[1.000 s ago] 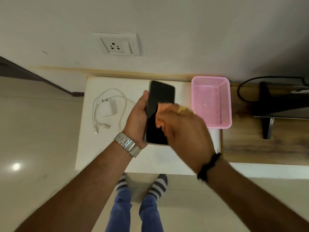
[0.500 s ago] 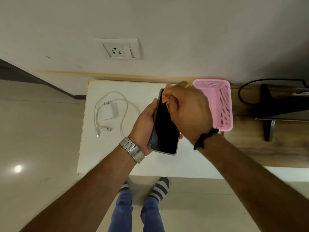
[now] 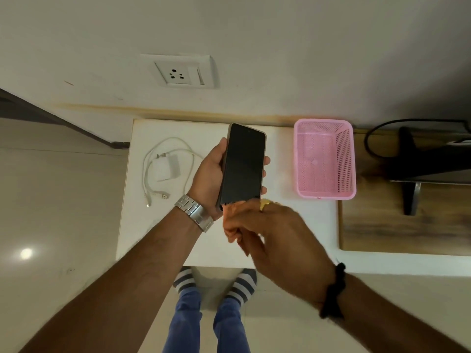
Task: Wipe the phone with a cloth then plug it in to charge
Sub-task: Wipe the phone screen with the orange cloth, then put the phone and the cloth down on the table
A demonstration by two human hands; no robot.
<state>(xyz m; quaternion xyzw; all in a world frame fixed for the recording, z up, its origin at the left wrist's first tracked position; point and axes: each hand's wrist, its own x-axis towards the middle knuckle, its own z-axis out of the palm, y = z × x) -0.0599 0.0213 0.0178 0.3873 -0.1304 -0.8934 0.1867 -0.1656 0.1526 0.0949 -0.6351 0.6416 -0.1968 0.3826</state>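
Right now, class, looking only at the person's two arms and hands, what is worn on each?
Both forearms are bare, with no sleeves in view. The left hand has a silver metal link-bracelet watch at the wrist. The right hand has a gold-coloured ring on one of its fingers and a black band round the wrist.

- I can read no text, brand, number or sign anywhere from here.
- The phone shows me a dark, blank screen with nothing written on it.
- The wall socket, above the phone, carries no legible marking.
- The pink basket, right of the phone, has a small dark mark on its near rim, too small for me to read.
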